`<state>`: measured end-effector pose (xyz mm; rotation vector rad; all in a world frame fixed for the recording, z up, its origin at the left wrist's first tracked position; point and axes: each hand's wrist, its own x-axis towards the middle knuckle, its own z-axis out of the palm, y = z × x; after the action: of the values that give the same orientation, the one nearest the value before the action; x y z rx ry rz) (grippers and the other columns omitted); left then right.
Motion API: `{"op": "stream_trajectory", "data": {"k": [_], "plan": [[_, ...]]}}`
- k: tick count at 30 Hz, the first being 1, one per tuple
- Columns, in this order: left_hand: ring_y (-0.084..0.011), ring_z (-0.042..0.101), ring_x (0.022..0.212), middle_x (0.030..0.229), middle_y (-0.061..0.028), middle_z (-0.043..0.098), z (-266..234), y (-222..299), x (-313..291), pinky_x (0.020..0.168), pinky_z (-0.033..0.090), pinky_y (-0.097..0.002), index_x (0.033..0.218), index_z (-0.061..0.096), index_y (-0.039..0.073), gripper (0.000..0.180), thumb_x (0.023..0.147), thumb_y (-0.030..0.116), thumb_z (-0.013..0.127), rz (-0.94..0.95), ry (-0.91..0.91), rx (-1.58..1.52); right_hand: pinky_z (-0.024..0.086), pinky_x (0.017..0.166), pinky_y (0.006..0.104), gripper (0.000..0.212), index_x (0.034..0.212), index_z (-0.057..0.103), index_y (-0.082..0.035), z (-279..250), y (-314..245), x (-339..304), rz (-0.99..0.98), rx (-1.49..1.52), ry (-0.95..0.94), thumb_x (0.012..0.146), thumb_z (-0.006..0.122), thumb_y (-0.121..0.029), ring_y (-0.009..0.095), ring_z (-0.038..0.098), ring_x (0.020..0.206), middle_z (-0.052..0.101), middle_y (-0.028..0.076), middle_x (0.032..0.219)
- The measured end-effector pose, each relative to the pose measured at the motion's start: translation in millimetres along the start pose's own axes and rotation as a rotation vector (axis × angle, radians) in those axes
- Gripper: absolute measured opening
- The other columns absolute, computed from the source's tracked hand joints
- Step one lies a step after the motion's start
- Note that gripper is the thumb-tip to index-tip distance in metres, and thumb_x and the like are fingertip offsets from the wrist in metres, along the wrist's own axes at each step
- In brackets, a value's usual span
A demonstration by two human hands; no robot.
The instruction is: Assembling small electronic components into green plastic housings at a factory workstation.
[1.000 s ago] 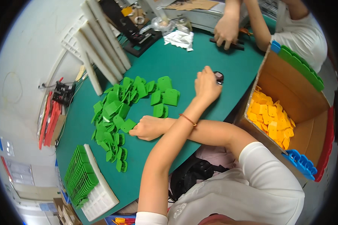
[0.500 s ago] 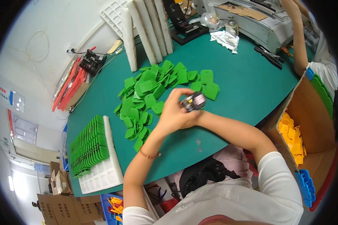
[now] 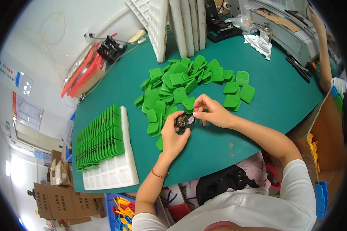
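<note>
My left hand [image 3: 174,135] holds a small round black device [image 3: 185,120] between thumb and fingers. The device carries a pale label, and yellowish parts show at its side. At its right edge is my right hand [image 3: 216,112], thumb and index finger brought together; whatever is between them is too small to make out. Just beyond both hands lies a loose pile of green plastic tags [image 3: 177,79], each with a small hole. A few more green tags [image 3: 247,93] lie apart from it on the right.
On the left, rows of green tags [image 3: 100,138] stand in a white foam tray [image 3: 131,169]. More foam trays [image 3: 157,32] stand upright at the back. Pliers [image 3: 298,69] lie far right. A cardboard box [image 3: 306,119] with coloured pieces adjoins the green table [image 3: 281,98]. Another person's arm [image 3: 323,50] shows beyond.
My right hand has come up from beneath my left wrist to the device's right edge. The left hand still holds the device, now turned differently. The whole view has shifted.
</note>
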<state>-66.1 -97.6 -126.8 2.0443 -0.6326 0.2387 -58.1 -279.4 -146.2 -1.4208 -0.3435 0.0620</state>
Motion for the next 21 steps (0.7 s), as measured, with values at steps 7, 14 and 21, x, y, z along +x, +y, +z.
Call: {"op": "stream_trajectory", "data": {"k": [7,14,21], "plan": [[-0.0167,0.058,0.088,0.104,-0.0128,0.050,2,-7,-2,0.072,0.051,-0.0256,0.112,0.043,0.002,0.051,0.064,-0.007,0.060,-0.136,-0.025,-0.259,0.041,0.059,0.0191,0.026,0.090,0.042,-0.005,2,7,1,0.046,-0.138,-0.111,0.077,0.063,-0.010,0.006,0.046,0.070,0.045,0.001,0.081],[-0.0183,0.056,0.091,0.109,-0.0146,0.046,-1,-14,-2,0.076,0.050,-0.0261,0.119,0.029,0.001,0.063,0.065,-0.013,0.058,-0.329,-0.052,-0.643,0.038,0.049,0.0188,0.020,0.082,0.045,-0.004,1,-8,0,0.180,0.098,-0.139,0.078,0.063,-0.011,0.006,0.047,0.059,0.050,0.000,0.070],[-0.0204,0.053,0.100,0.111,-0.0157,0.048,-8,-11,1,0.085,0.047,-0.0319,0.115,0.039,-0.005,0.047,0.070,-0.010,0.054,-0.363,-0.169,-0.902,0.036,0.048,0.0199,0.015,0.078,0.047,-0.006,3,-21,-1,0.242,0.111,-0.054,0.078,0.061,-0.009,0.007,0.047,0.056,0.049,0.000,0.067]]}}
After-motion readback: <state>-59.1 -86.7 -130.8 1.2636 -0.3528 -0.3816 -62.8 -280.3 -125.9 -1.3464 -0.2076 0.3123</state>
